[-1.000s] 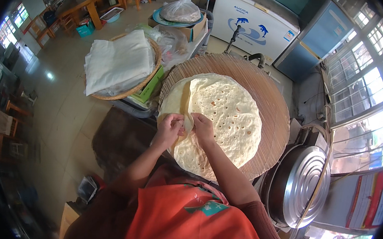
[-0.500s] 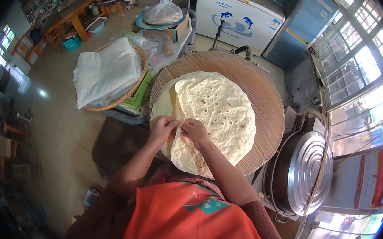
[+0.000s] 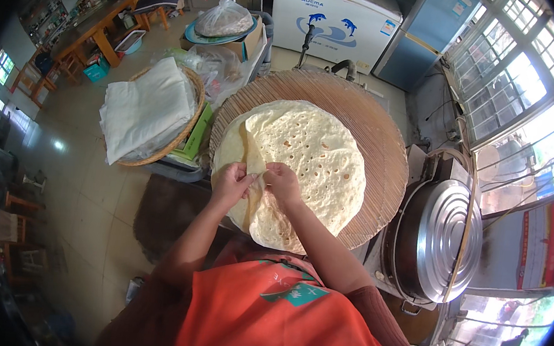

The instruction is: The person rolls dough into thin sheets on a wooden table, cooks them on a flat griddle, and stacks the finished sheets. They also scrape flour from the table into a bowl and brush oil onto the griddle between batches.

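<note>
A stack of large, thin, pale flatbreads [image 3: 318, 157] lies on a round slatted mat [image 3: 378, 163] in front of me. The top flatbread is dotted with small browned holes, and its left edge is lifted and folded over along a ridge. My left hand [image 3: 231, 184] pinches this edge from the left, fingers closed on it. Close beside it, my right hand [image 3: 282, 183] grips the same edge with thumb and fingers pressed together. The fingertips partly hide the pinched spot.
At left, a white cloth [image 3: 146, 107] covers a wicker basket [image 3: 196, 108] beside a green box [image 3: 199, 133]. A bagged item sits on a blue plate [image 3: 200, 35] behind. To the right stands a round pan with a ridged metal lid [image 3: 447, 239]. A white chest freezer [image 3: 335, 22] is beyond the mat.
Both hands stay at the flatbread's lifted edge; the fingers have shifted slightly and the edge is bunched more between them. The whole view has moved a little.
</note>
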Demonstrator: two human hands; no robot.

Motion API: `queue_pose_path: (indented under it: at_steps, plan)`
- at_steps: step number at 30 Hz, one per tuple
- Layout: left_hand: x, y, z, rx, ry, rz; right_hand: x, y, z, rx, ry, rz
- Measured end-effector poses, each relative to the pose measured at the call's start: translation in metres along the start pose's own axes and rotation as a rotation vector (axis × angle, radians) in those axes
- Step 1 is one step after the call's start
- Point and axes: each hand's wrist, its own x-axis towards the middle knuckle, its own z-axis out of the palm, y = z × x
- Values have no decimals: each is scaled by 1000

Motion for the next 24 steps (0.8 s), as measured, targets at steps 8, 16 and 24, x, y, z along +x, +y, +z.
queue_pose_path:
  at_steps: [8, 16, 24]
  plan:
    - [-1, -9, -24, -73, 87, -3, -41, -52, -157, 940, -39, -57]
    - [3, -21, -40, 272, 438, 111, -146, 9, -299, 194, 675, -126]
    - [18, 45, 70, 965, -22, 1069, -113, -10, -176, -915, 560, -649]
